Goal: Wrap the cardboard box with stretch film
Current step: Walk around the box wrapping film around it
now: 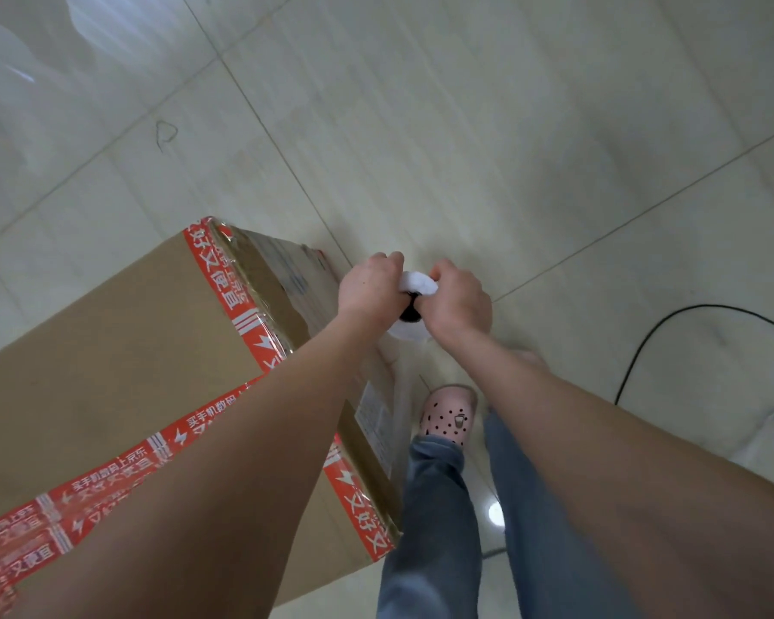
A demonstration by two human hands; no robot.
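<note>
Item: stretch film roll [416, 283], clasped between left grip [367, 288] and right grip [459, 301], both curled round it, core seemingly near upright, held just beside the right face of the cardboard box [108, 373] on the floor [465, 127]; box lies leftward, left grip nearer.

Your cardboard box [108, 350] is plain brown; tape strips [238, 301] on it are red w/ white characters & lightning bolts, and the side label [369, 413] is white w/ fine dark print. Your stretch film roll [416, 283] reads white, core dark/black. Your clog [450, 415] is pale pink w/ black dots, jeans [430, 529] faded blue-grey. Floor tiles [465, 127] are pale greenish-cream w/ thin dark grout lines; cable [711, 306] black.
</note>
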